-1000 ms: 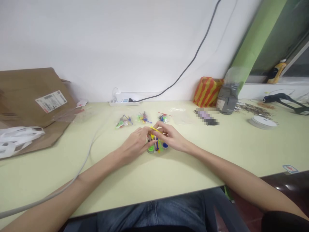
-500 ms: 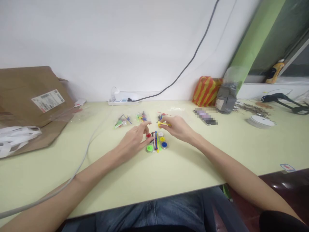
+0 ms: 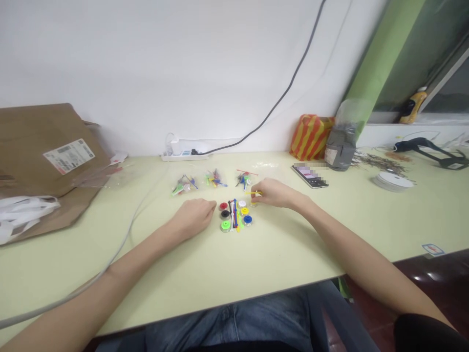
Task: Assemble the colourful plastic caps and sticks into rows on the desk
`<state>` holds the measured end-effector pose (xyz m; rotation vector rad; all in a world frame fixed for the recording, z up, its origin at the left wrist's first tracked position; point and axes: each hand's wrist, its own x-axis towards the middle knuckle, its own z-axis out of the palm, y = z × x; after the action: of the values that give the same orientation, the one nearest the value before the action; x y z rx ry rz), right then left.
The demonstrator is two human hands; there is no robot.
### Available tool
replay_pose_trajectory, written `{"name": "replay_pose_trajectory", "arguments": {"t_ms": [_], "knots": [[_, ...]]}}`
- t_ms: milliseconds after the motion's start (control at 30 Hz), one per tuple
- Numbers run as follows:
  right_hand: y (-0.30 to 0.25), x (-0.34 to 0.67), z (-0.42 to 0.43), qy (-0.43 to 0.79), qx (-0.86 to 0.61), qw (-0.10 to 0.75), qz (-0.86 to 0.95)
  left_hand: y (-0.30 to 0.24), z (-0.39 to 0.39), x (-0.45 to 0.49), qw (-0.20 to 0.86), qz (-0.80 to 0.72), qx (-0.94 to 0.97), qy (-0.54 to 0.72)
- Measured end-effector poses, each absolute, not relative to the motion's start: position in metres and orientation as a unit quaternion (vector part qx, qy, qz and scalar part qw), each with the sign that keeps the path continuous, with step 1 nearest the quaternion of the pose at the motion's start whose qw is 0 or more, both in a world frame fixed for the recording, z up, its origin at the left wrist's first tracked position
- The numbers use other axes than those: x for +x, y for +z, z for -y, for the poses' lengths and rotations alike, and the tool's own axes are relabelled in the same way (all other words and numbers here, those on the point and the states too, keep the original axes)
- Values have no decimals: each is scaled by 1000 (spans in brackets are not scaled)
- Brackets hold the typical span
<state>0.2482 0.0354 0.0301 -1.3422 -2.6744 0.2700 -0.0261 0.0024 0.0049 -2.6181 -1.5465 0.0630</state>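
My right hand (image 3: 273,192) pinches a yellow plastic arrow (image 3: 252,192) just right of the laid-out pieces, above the table. A clear round base shows faintly beneath its fingers. My left hand (image 3: 194,216) rests on the table left of the pieces, fingers curled in, with nothing visible in it. Between the hands lie small round spinner bases: red (image 3: 223,206), black (image 3: 224,214) and green (image 3: 225,225) in the left column, white (image 3: 242,204), yellow (image 3: 245,211) and blue (image 3: 248,219) in the right. Several coloured arrows (image 3: 235,215) lie lengthwise between the columns.
Behind are several clear bags of coloured parts (image 3: 185,184) and a loose pile (image 3: 244,180). A power strip (image 3: 185,155) sits by the wall. A phone (image 3: 310,176), striped bag (image 3: 311,137) and white roll (image 3: 392,182) stand right; brown paper packaging (image 3: 29,137) and a grey cable (image 3: 126,244) left.
My left hand has drawn back leftward from the bases and curled its fingers, uncovering the black one. My right hand has shifted slightly right and lower with the yellow arrow.
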Motion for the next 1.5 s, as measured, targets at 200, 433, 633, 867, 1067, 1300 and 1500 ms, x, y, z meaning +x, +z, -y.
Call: {"name": "replay_pose_trajectory", "arguments": {"t_ms": [200,433,633,867,1067,1300,1500], "knots": [[29,246,-34,104,-428,84,894,5,-3,-29,27,499,-866,13],[32,250,-33,124,-434,123,884,4,-2,-30,22,491,-871,-16],[32,257,-36,81,-496,126,855,3,-2,-30,15,491,-870,-29],[31,261,-34,262,-528,6,808,5,-1,-29,19,491,-871,-15],[38,269,-35,322,-500,-23,804,5,-1,-28,27,491,-871,1],[35,271,-38,363,-485,-41,794,3,-2,-29,16,489,-872,-17],[34,269,-36,369,-471,-54,799,3,-2,-30,16,487,-873,-22]]}}
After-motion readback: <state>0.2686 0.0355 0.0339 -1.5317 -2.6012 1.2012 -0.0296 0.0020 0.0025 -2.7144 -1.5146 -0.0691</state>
